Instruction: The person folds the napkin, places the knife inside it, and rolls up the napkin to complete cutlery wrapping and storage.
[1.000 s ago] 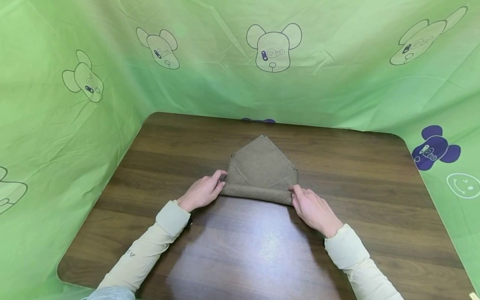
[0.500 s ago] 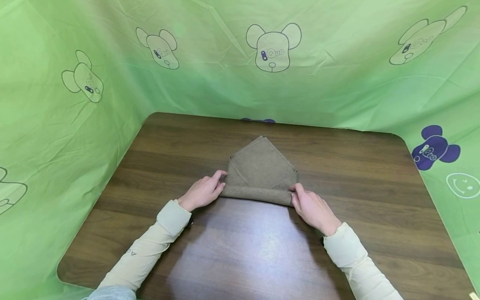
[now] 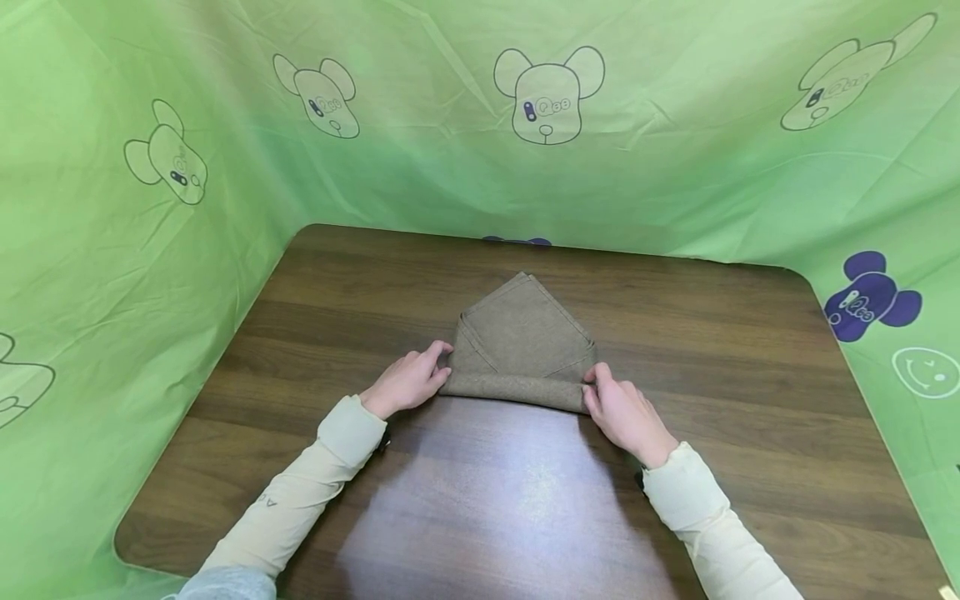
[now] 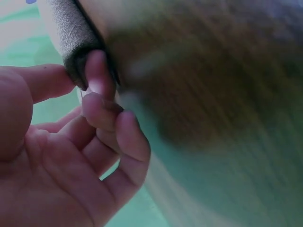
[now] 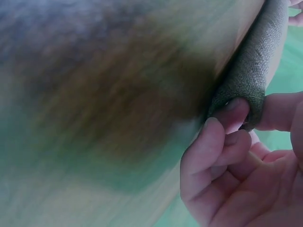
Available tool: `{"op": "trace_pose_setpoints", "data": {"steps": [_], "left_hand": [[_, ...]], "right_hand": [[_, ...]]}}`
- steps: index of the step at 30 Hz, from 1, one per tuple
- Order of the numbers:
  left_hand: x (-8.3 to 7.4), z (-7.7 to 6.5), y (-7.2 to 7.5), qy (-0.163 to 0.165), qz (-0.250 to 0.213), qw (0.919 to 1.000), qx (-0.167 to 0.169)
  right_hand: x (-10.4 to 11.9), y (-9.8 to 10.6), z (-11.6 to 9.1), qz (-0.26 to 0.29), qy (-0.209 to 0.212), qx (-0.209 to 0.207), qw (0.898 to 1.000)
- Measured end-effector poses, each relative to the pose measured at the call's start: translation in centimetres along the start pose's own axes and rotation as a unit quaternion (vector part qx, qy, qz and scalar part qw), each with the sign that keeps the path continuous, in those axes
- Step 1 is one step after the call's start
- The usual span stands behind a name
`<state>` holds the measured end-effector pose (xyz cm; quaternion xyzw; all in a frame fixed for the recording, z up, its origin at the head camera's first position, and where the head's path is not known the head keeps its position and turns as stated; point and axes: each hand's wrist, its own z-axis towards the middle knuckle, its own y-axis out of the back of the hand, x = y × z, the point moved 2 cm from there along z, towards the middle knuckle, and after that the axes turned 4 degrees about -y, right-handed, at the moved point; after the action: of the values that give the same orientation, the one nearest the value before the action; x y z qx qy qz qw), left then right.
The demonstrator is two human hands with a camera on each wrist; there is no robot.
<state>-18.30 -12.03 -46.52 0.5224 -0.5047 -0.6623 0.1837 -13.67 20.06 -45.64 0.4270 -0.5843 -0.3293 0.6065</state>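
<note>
A brown-grey cloth napkin (image 3: 528, 325) with stitched hems lies folded on the wooden table, its pointed end facing away from me. The side nearest me is turned up into a thick roll (image 3: 517, 388). My left hand (image 3: 407, 382) pinches the roll's left end. In the left wrist view a fingertip tucks into the hollow of the roll (image 4: 71, 35), with the thumb against its outside. At the right end, my right hand (image 3: 626, 412) pinches the roll likewise. The right wrist view has the rolled cloth (image 5: 248, 61) between thumb and curled fingers.
The brown wooden table (image 3: 337, 283) has rounded corners and a bright glare in front of the napkin. Green fabric (image 3: 420, 167) printed with bear heads hangs behind and along both sides.
The napkin has shifted very slightly toward me, and my right wrist has moved a little to the left. Both hands keep their grip on the roll's ends.
</note>
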Motion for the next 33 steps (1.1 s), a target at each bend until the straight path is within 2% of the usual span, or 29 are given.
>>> {"op": "trace_pose_setpoints", "data": {"steps": [9,16,20,24,27,30,33], "left_hand": [[-0.4,0.1,0.4,0.025,-0.006,0.9997,0.006],[-1.1,-0.1,0.6,0.027,0.012,0.9993,-0.023],[-1.5,-0.3,0.6,-0.007,0.039,0.9977,-0.054],[-1.8,-0.5,0.3,-0.075,0.074,0.9913,-0.079],[-2.0,-0.8,0.3,-0.112,0.096,0.9856,-0.082],[-2.0,-1.1,0.3,-0.121,0.113,0.9831,-0.078],[-2.0,-1.3,0.3,-0.126,0.127,0.9810,-0.075]], "right_hand": [[0.0,0.3,0.0,-0.004,-0.017,-0.002,1.000],[-0.1,0.2,-0.2,-0.022,0.008,-0.036,0.999],[0.0,0.2,-0.5,-0.027,0.030,-0.060,0.997],[0.1,0.3,-0.8,-0.036,0.046,-0.075,0.995],[0.2,0.4,-1.1,-0.048,0.050,-0.081,0.994],[0.2,0.4,-1.3,-0.051,0.060,-0.086,0.993],[0.4,0.5,-1.4,-0.048,0.095,-0.096,0.990]]}}
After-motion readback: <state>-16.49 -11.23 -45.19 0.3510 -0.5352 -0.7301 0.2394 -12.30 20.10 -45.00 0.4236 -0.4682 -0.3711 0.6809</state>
